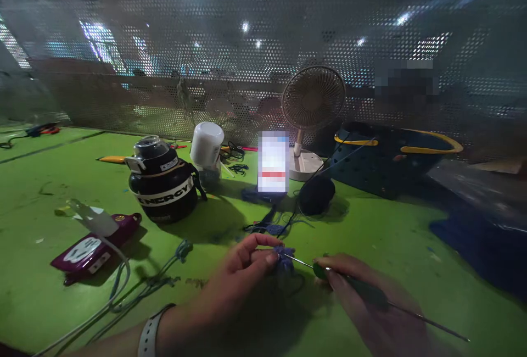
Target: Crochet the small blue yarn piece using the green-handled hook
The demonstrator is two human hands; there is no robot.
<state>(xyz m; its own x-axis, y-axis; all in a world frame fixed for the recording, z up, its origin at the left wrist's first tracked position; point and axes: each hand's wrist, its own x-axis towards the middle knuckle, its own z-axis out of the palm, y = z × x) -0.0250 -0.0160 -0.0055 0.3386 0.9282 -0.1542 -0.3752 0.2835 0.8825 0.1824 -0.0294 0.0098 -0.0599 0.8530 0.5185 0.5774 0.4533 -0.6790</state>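
Between the thumb and fingers of my left hand (251, 263) is a small purple-blue crochet piece (286, 258). My right hand (362, 291), a little blurred, grips a crochet hook (300, 261) by its dark green handle. The hook's thin metal shaft points left and its tip meets the crochet piece; whether it sits inside a stitch I cannot tell. A second thin metal end sticks out behind the right hand. Just beyond my hands lie loose blue yarn and a small crocheted bit (275, 229). A dark yarn ball (317, 195) rests behind them.
A lit phone (273, 165) stands upright ahead, beside a fan (313, 99). A dark basket (370, 170) with yellow handles is at right. To the left are a black jug (164, 203), a white-topped container (207, 145) and a purple power strip (96, 247) with a cable.
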